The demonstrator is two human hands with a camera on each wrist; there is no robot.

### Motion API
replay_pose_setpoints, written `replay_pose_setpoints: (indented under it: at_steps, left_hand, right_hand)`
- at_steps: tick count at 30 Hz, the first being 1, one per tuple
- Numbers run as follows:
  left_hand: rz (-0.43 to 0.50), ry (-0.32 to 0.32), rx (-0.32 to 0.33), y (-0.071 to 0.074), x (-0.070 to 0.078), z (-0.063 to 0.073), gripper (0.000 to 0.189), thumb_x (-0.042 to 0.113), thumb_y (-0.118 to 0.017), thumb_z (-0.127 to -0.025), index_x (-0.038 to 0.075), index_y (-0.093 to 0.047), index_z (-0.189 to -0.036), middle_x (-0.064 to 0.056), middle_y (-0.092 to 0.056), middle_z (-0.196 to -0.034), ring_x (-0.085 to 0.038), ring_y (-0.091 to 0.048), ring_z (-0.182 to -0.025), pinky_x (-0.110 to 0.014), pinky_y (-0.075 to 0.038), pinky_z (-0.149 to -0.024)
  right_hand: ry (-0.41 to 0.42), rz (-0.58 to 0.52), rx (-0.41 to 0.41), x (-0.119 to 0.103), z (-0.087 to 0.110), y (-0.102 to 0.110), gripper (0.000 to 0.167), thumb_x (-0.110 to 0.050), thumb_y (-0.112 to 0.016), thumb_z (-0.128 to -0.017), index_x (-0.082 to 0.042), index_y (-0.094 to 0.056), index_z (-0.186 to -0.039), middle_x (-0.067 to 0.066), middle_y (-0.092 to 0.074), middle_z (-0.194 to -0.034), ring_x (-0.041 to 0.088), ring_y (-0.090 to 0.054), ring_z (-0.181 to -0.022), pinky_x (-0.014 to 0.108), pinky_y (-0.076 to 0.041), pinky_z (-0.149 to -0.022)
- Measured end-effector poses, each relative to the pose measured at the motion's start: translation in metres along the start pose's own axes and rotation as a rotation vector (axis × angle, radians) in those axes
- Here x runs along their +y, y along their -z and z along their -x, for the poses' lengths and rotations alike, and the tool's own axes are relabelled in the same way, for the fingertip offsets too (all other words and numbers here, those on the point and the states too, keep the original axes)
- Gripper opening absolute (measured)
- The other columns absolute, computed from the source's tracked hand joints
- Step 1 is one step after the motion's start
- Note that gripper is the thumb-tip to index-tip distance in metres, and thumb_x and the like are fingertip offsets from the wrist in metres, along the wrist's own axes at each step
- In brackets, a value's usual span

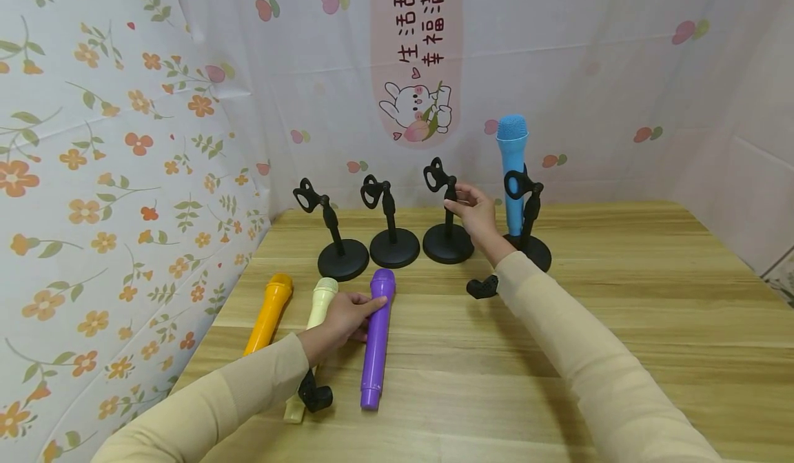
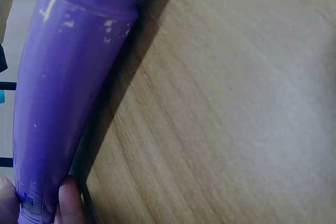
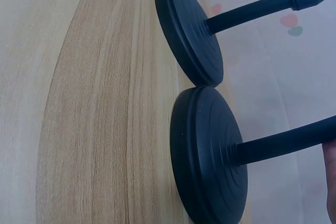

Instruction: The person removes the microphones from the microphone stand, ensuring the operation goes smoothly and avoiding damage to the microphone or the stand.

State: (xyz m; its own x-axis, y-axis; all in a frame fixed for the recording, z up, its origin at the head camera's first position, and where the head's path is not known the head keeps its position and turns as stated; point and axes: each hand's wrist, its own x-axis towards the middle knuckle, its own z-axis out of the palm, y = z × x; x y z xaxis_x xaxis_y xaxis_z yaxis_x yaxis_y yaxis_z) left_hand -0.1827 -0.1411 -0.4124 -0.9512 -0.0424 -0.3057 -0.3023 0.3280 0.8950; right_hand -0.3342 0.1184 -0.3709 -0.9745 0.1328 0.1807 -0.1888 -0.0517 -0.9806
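A purple microphone [image 1: 375,353] lies lengthwise on the wooden table, and my left hand [image 1: 349,317] grips it near its head, thumb on one side and fingers on the other. The left wrist view shows the fingers around the purple microphone [image 2: 63,87] at its far end. My right hand [image 1: 476,213] holds the upper stem of a black microphone stand [image 1: 449,242], the third from the left. In the right wrist view that stand's round base [image 3: 212,156] is on the table, beside the neighbouring stand's base [image 3: 191,32].
Two more stands, a left one [image 1: 343,259] and a middle one [image 1: 394,247], share the row. A blue microphone [image 1: 512,173] stands upright behind the rightmost stand [image 1: 535,249]. An orange microphone [image 1: 268,315] and a cream microphone [image 1: 320,301] lie at left. Patterned cloth [image 1: 298,91] hangs behind.
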Motion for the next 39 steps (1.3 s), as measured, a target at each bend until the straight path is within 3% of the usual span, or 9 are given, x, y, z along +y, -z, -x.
replay_pose_setpoints:
  at_steps: [14,39]
  left_hand:
    - [-0.011,0.018,0.013,0.0018,0.0015,0.0001,0.044,0.032,-0.072,-0.089,-0.005,-0.065,-0.112,-0.012,-0.066,-0.082,-0.016,-0.063,-0.062,-0.032,-0.056,-0.051]
    - [-0.011,0.015,-0.011,0.0040,0.0035,0.0009,0.040,0.031,-0.071,-0.090,-0.005,-0.063,-0.106,-0.013,-0.066,-0.082,-0.017,-0.065,-0.060,-0.033,-0.056,-0.050]
  right_hand:
    - [0.031,0.040,0.002,-0.0011,0.0017,-0.0045,0.040,-0.007,-0.071,-0.089,-0.004,-0.061,-0.127,0.012,-0.061,-0.117,0.023,-0.059,-0.108,0.032,-0.050,-0.092]
    - [0.025,0.049,-0.011,-0.0029,0.0039,-0.0036,0.043,-0.007,-0.070,-0.090,-0.005,-0.057,-0.131,0.014,-0.059,-0.120,0.023,-0.056,-0.108,0.036,-0.048,-0.095]
